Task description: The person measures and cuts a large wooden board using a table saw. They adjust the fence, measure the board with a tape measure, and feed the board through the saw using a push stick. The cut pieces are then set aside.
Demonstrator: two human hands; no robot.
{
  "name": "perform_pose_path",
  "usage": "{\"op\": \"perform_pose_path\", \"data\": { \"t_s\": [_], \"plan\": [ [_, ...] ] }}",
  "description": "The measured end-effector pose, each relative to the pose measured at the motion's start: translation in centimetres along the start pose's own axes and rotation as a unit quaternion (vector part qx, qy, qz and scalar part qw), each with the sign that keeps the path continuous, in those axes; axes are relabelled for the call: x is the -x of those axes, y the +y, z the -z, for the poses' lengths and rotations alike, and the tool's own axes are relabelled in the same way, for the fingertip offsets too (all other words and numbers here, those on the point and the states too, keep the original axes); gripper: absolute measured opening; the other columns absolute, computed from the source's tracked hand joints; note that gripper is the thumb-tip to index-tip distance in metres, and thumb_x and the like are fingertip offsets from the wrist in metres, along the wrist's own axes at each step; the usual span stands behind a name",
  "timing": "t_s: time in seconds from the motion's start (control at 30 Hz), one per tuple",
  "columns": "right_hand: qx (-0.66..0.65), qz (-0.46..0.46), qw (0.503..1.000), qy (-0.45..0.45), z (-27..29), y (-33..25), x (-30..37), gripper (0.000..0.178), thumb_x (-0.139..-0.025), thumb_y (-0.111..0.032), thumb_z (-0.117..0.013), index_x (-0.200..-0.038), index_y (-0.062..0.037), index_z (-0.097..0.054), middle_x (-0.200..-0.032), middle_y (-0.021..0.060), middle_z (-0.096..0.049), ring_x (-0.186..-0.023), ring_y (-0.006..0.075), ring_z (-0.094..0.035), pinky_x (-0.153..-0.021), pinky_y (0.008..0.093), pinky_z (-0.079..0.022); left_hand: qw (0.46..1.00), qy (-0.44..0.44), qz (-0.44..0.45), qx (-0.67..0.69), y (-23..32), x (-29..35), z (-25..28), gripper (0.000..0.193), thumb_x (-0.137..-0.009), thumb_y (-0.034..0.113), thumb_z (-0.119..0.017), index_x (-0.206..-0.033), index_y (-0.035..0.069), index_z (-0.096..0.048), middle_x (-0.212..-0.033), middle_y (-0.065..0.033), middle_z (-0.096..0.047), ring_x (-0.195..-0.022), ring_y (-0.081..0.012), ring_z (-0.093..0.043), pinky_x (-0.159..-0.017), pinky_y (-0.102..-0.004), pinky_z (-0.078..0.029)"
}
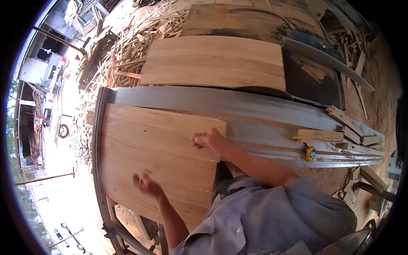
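A wide light-brown wooden panel (163,142) lies flat in front of me across a metal machine table (255,129). My right hand (206,139) is over the panel near its far right corner, its fingers curled in; whether anything is inside them is hidden. My left hand (146,183) is over the panel's nearer left part, smeared by motion, so its fingers do not read clearly. Beyond a grey metal strip (178,95) lies a second wooden panel (212,61). A dark curved edge (265,90) shows along its near right side.
Several short wood offcuts (321,136) and a yellow-and-blue tape measure (311,153) lie on the table's right end. A metal rail (100,140) runs along the left edge. Heaped wood strips (131,46) are at the far left. A long grey bar (327,61) slants at the far right.
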State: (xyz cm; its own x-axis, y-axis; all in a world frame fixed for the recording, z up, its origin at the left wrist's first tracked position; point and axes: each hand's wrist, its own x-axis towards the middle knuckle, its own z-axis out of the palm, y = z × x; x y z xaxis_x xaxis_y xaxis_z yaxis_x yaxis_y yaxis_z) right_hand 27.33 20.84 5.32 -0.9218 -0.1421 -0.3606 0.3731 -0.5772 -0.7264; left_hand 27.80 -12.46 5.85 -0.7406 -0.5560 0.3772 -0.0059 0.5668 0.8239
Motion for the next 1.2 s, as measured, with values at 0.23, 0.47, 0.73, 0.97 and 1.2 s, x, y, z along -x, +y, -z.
{"op": "perform_pose_path", "data": {
  "t_s": [0.23,0.47,0.73,0.97,1.2],
  "plan": [
    [-0.238,0.106,0.961,0.096,-2.8,-4.0,-12.8,0.051,-0.095,-0.006,-0.058,-0.139,0.012,-0.038,-0.121,0.0174,-0.057,-0.109,0.024,-0.06,-0.097,0.0361,-0.051,0.955,-0.254,-0.15,-0.021,9.4,-18.2,-28.3,0.066,-0.097,0.034,-0.063,-0.143,-0.009,-0.043,-0.146,-0.0288,-0.046,-0.136,-0.0404,-0.044,-0.113,-0.0456,-0.036],
    [-0.296,0.172,0.925,0.165,-2.7,-5.1,-19.5,0.037,-0.095,-0.008,-0.057,-0.129,0.0068,-0.051,-0.12,0.0127,-0.057,-0.108,0.0232,-0.059,-0.098,0.0366,-0.049,0.893,-0.424,-0.141,-0.064,6.3,-29.6,-43.5,0.053,-0.088,0.04,-0.073,-0.117,-0.003,-0.069,-0.091,-0.0168,-0.072,-0.072,-0.024,-0.06,-0.069,-0.0405,-0.051],
    [-0.183,0.2,0.958,0.093,-4.6,-7.6,-19.4,0.036,-0.097,-0.01,-0.057,-0.13,0.0026,-0.052,-0.123,0.0076,-0.057,-0.109,0.0164,-0.05,-0.099,0.034,-0.04,0.912,-0.393,0.07,0.099,6.0,-31.4,-43.8,0.063,-0.082,0.013,-0.081,-0.136,-0.007,-0.057,-0.117,-0.0136,-0.069,-0.101,-0.0166,-0.065,-0.091,-0.0291,-0.048],
    [-0.163,0.191,0.968,0.023,-11.1,-9.7,-19.0,0.051,-0.096,-0.011,-0.059,-0.143,0.0033,-0.044,-0.143,0.013,-0.051,-0.125,0.0173,-0.048,-0.103,0.0345,-0.038,0.951,-0.305,0.044,0.022,9.4,-37.7,-33.8,0.057,-0.085,0.008,-0.077,-0.137,-0.006,-0.057,-0.115,-0.0133,-0.07,-0.103,-0.0152,-0.063,-0.091,-0.0285,-0.048],
    [-0.351,0.09,0.93,0.051,-11.4,-5.4,-16.1,0.038,-0.091,-0.005,-0.06,-0.128,0.0007,-0.055,-0.123,0.0112,-0.063,-0.109,0.0224,-0.061,-0.096,0.0354,-0.051,0.948,-0.307,0.063,0.05,9.0,-33.6,-11.4,0.044,-0.092,0.015,-0.068,-0.131,-0.006,-0.06,-0.108,-0.0089,-0.067,-0.092,-0.0171,-0.06,-0.082,-0.0309,-0.049]
  ]
}}
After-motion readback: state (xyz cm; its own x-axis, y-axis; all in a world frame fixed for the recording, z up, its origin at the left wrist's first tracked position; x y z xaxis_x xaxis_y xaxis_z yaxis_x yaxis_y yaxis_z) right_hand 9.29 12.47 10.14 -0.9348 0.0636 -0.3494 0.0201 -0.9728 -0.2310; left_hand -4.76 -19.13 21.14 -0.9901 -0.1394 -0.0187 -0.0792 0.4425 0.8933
